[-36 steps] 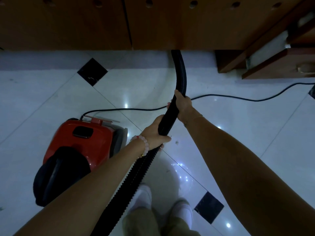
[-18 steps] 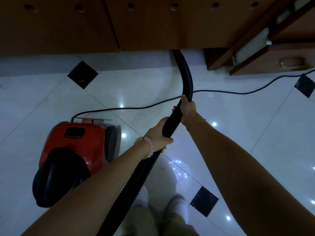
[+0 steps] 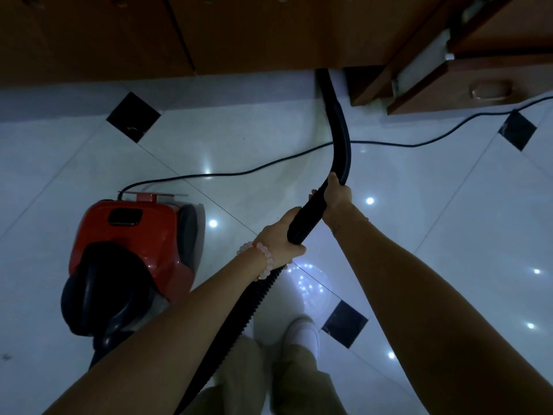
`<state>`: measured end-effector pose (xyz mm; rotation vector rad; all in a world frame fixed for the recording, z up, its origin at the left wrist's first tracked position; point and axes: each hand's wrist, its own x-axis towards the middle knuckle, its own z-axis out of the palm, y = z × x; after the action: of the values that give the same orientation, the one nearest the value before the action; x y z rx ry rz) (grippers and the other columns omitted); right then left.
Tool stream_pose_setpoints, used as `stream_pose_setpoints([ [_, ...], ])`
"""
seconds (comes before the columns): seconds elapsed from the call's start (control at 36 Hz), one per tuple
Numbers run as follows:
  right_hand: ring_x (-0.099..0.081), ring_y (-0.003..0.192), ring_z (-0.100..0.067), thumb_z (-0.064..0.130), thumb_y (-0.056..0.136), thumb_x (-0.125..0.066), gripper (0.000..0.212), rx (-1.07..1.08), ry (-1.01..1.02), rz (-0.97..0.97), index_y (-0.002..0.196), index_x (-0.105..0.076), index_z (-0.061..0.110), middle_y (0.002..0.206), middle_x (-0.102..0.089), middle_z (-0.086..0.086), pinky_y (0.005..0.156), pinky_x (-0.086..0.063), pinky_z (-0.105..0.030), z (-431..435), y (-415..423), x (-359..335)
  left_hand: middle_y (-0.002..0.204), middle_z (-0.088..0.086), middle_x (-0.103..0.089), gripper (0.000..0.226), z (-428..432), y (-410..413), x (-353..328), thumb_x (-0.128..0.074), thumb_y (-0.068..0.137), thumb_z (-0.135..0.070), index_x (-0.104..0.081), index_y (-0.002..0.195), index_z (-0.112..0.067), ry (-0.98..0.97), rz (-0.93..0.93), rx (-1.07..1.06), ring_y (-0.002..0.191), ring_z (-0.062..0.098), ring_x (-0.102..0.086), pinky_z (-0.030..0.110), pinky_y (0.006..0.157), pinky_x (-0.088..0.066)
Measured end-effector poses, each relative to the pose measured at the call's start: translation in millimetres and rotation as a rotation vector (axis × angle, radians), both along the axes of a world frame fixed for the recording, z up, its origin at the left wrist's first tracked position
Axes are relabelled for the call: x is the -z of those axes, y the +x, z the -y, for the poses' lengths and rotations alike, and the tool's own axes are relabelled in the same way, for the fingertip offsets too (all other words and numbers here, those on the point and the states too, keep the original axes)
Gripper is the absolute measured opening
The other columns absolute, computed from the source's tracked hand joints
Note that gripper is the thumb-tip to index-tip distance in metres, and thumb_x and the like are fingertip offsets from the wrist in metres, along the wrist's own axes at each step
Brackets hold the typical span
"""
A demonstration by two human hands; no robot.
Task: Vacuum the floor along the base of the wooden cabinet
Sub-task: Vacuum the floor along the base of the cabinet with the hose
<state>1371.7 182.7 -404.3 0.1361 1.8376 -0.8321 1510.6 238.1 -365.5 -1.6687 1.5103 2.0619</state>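
A black ribbed vacuum hose (image 3: 339, 139) runs from the bottom of the view up across the floor, and its far end disappears under the base of the wooden cabinet (image 3: 254, 34). My left hand (image 3: 279, 239), with a bead bracelet on the wrist, grips the hose lower down. My right hand (image 3: 336, 196) grips it further up, just below its bend. The red and black vacuum cleaner (image 3: 128, 259) stands on the white tiled floor (image 3: 449, 220) to my left. The nozzle is hidden under the cabinet.
A thin black power cord (image 3: 239, 172) trails from the vacuum across the floor and off to the right, passing under the hose. A wooden drawer unit (image 3: 466, 82) juts out at the upper right. My feet in white shoes (image 3: 302, 333) stand below.
The hose's far end has shifted right along the cabinet base toward the drawer unit, and both hands have moved right with it. The hose bends more.
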Motion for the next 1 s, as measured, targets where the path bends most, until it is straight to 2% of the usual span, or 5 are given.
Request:
stream_pose_setpoints([
  [0.17,-0.055,0.059,-0.018,0.029,0.099,-0.045,0.038,0.068,0.034,-0.032,0.125,-0.048,0.002,0.074,-0.053,-0.010,0.053,-0.050,-0.029,-16,-1,-10,0.112,0.009,-0.059,0.075,-10,-2,-11,-0.055,0.083,-0.015,-0.020,0.143,-0.043,0.026,0.022,0.027,0.066,0.021,-0.061,0.034,0.071,-0.058],
  [0.33,-0.054,0.057,-0.019,0.029,0.099,-0.045,0.030,0.046,0.058,-0.024,0.116,-0.048,0.005,0.073,-0.053,-0.011,0.052,-0.049,-0.029,-31,0,-21,0.080,-0.004,-0.055,0.074,-24,-1,-28,-0.054,0.083,-0.013,-0.022,0.143,-0.041,0.040,0.030,0.031,0.056,0.015,-0.057,0.028,0.063,-0.054],
  [0.53,-0.055,0.059,-0.018,0.025,0.099,-0.045,0.032,-0.040,0.078,0.013,0.123,-0.048,0.003,0.077,-0.049,-0.008,0.049,-0.048,-0.029,-46,0,-34,0.097,0.007,-0.059,0.073,-41,0,-53,-0.054,0.083,-0.011,-0.022,0.143,-0.038,0.023,0.025,0.044,0.069,0.021,-0.058,0.034,0.074,-0.054],
  [0.86,-0.053,0.057,-0.018,0.021,0.099,-0.045,0.035,-0.214,0.073,0.067,0.130,-0.045,0.005,0.078,-0.049,-0.010,0.049,-0.050,-0.030,-49,26,-61,0.080,-0.001,-0.056,0.071,-62,21,-80,-0.054,0.084,-0.012,-0.023,0.142,-0.040,0.073,0.009,-0.083,0.060,0.012,-0.056,0.019,0.052,-0.047],
  [1.0,-0.052,0.056,-0.019,0.020,0.099,-0.045,0.033,-0.215,0.077,0.097,0.126,-0.046,0.002,0.077,-0.048,-0.010,0.052,-0.051,-0.031,-52,37,-69,0.103,0.013,-0.063,0.072,-71,29,-92,-0.055,0.085,-0.012,-0.022,0.143,-0.038,0.033,0.039,-0.094,0.082,0.030,-0.066,0.031,0.070,-0.055],
])
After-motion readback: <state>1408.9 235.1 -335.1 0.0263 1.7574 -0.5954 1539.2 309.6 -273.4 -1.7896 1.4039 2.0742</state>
